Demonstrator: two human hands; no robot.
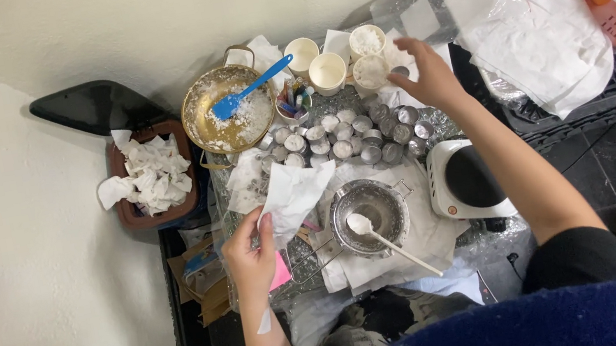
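The left hand (249, 256) pinches a crumpled white paper tissue (293, 194) close to the body. Just beside it sits a round silver metal pot (372, 216) with a white spoon (386, 240) resting in it. A white hot plate with a black top (468, 181) is next to the pot. Farther off, many small round silver tins (356, 136) stand together. The right hand (429, 76) reaches over them with fingers loose, holding nothing, beside white paper cups (328, 71). A gold bowl with a blue spatula (227, 110) sits to their left.

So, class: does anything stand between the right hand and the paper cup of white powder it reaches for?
Nothing visible does. The right hand hovers right beside the paper cup, its fingers above white paper, with no object between.
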